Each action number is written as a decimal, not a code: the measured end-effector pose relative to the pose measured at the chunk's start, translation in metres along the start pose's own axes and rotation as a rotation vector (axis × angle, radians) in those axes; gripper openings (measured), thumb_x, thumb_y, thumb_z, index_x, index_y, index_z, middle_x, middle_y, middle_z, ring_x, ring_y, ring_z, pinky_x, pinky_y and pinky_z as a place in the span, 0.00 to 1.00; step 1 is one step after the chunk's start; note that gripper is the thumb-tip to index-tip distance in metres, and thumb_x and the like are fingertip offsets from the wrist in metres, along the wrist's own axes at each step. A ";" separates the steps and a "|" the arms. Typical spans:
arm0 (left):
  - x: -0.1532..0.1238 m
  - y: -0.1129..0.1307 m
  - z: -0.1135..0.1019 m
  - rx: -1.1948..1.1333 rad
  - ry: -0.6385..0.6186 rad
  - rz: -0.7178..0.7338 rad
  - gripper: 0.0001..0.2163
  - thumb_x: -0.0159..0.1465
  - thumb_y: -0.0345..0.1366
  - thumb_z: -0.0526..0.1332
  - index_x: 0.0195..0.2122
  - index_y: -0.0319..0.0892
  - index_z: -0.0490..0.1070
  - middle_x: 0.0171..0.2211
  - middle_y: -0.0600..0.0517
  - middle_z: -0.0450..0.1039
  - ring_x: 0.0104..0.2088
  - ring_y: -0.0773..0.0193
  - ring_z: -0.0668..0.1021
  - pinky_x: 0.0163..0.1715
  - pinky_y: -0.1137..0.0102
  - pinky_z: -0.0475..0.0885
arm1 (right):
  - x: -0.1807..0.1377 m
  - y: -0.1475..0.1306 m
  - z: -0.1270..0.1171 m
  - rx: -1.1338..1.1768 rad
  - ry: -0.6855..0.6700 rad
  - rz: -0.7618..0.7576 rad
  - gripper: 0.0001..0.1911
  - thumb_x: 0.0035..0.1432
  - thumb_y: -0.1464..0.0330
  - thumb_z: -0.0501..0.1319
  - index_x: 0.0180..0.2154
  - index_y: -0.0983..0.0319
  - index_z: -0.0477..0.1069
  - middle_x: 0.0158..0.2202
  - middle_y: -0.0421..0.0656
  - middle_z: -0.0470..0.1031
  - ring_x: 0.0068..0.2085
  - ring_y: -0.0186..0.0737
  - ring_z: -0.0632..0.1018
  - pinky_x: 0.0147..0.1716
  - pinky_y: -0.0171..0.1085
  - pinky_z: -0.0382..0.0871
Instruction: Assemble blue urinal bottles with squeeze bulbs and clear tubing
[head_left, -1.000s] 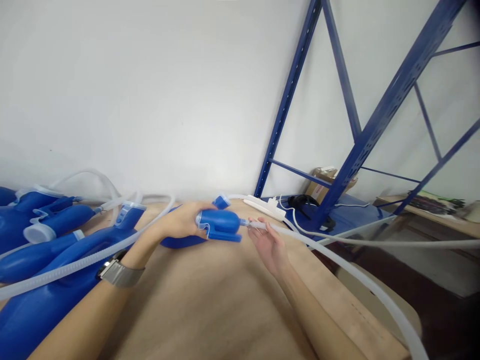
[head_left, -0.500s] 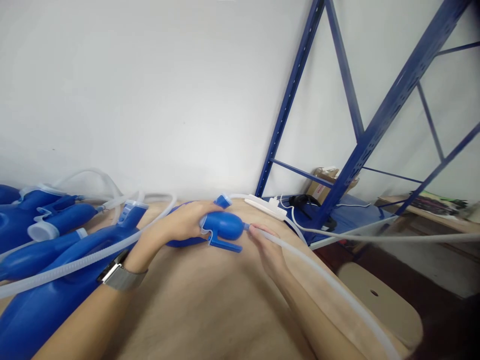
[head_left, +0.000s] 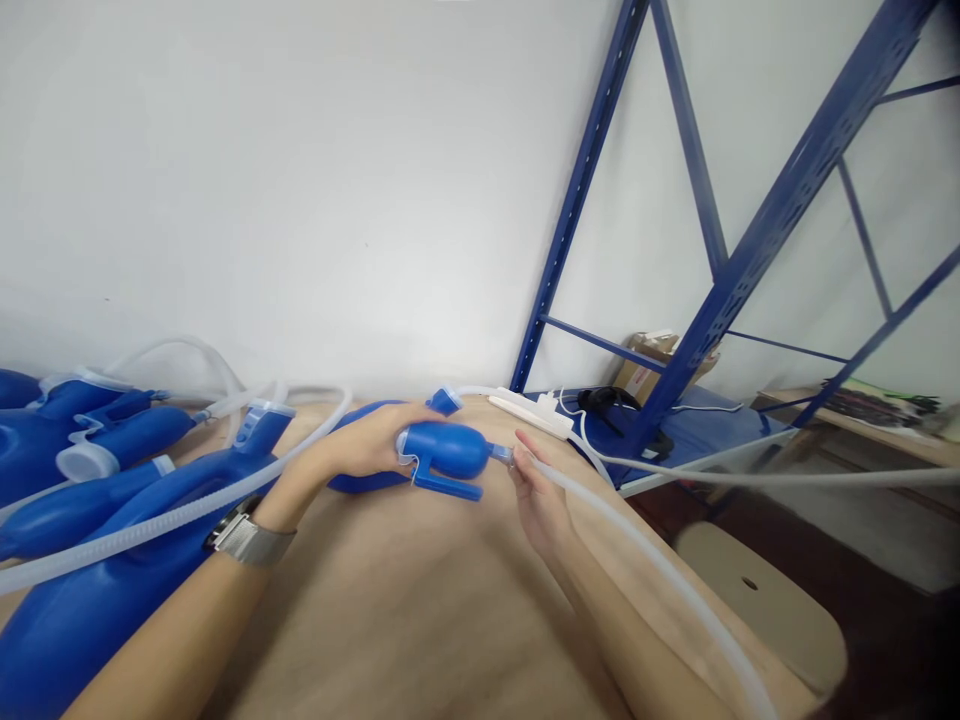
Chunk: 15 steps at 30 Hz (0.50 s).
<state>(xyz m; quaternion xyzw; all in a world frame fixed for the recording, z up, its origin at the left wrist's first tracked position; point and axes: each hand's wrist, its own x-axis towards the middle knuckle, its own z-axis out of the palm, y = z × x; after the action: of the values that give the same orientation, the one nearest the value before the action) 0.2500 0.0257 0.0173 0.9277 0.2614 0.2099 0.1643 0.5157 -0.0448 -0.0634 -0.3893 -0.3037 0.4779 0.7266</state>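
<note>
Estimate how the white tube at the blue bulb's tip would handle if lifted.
Probably floppy: the white tube sags in a curve along the table edge. Likely light, being thin and translucent. It may drag, since its far end runs out of view.

right hand (head_left: 538,497) fingers loosened, straighter (around tube (head_left: 660,572))

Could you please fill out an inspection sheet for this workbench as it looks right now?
Surface: tan table.
Job's things: blue bulb, white tube at its nozzle.
Clutter: blue bottles and ribbed hose at left.
Grippers: left hand wraps the blue bulb; right hand touches the white tube, grip unclear.
Cables: power strip, black cable.
Surroundings: blue rack, white wall, stool.
</note>
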 end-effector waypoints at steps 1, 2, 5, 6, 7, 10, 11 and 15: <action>-0.001 -0.001 0.000 0.007 0.003 -0.004 0.31 0.58 0.35 0.69 0.64 0.46 0.68 0.64 0.45 0.72 0.62 0.49 0.76 0.62 0.58 0.69 | 0.000 0.000 0.000 -0.003 -0.025 -0.011 0.30 0.41 0.57 0.82 0.47 0.55 0.82 0.33 0.36 0.81 0.39 0.37 0.81 0.53 0.38 0.77; -0.001 -0.002 0.000 0.018 0.007 -0.013 0.31 0.58 0.35 0.69 0.64 0.46 0.68 0.64 0.45 0.72 0.62 0.49 0.76 0.62 0.57 0.69 | 0.000 0.001 0.000 -0.003 -0.046 -0.008 0.29 0.42 0.56 0.81 0.47 0.55 0.81 0.34 0.36 0.81 0.40 0.38 0.82 0.53 0.38 0.77; -0.004 -0.006 -0.003 0.058 0.000 -0.058 0.31 0.59 0.33 0.66 0.65 0.46 0.67 0.65 0.45 0.72 0.62 0.50 0.75 0.63 0.58 0.68 | -0.001 0.003 0.001 0.003 -0.087 0.090 0.26 0.43 0.54 0.81 0.43 0.56 0.81 0.39 0.39 0.83 0.45 0.41 0.83 0.55 0.40 0.77; -0.005 -0.007 -0.005 0.070 -0.008 -0.072 0.31 0.59 0.32 0.65 0.65 0.46 0.66 0.65 0.45 0.71 0.63 0.51 0.75 0.63 0.58 0.68 | -0.002 0.004 0.001 -0.002 -0.089 0.118 0.24 0.43 0.55 0.81 0.41 0.57 0.82 0.40 0.40 0.83 0.45 0.42 0.83 0.55 0.41 0.76; -0.006 -0.007 -0.006 0.080 -0.017 -0.084 0.30 0.59 0.32 0.65 0.65 0.46 0.66 0.65 0.46 0.71 0.63 0.51 0.74 0.64 0.58 0.68 | -0.002 0.006 0.002 -0.011 -0.086 0.132 0.23 0.42 0.57 0.82 0.39 0.57 0.82 0.40 0.40 0.83 0.46 0.42 0.82 0.56 0.41 0.76; -0.007 -0.005 -0.010 0.096 -0.033 -0.110 0.31 0.59 0.32 0.65 0.65 0.45 0.65 0.65 0.46 0.71 0.64 0.52 0.74 0.64 0.59 0.68 | -0.003 0.009 0.002 -0.028 -0.059 0.112 0.19 0.40 0.62 0.83 0.34 0.59 0.82 0.38 0.40 0.82 0.45 0.41 0.81 0.57 0.39 0.74; -0.007 -0.004 -0.010 0.100 -0.035 -0.114 0.31 0.59 0.32 0.66 0.65 0.45 0.65 0.65 0.47 0.71 0.63 0.52 0.74 0.64 0.59 0.68 | -0.003 0.009 0.003 -0.027 -0.051 0.097 0.19 0.39 0.62 0.83 0.33 0.59 0.82 0.37 0.40 0.82 0.45 0.40 0.80 0.56 0.38 0.74; -0.004 0.000 -0.008 0.092 -0.028 -0.098 0.31 0.59 0.32 0.66 0.65 0.45 0.66 0.65 0.47 0.71 0.63 0.51 0.75 0.63 0.60 0.68 | -0.002 0.006 0.003 -0.014 -0.015 0.044 0.17 0.39 0.63 0.82 0.32 0.60 0.82 0.35 0.39 0.80 0.42 0.38 0.79 0.51 0.36 0.75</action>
<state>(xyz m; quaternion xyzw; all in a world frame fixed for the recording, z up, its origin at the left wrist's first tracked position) 0.2429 0.0253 0.0228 0.9232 0.3134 0.1766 0.1351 0.5097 -0.0443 -0.0666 -0.3974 -0.3040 0.4942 0.7109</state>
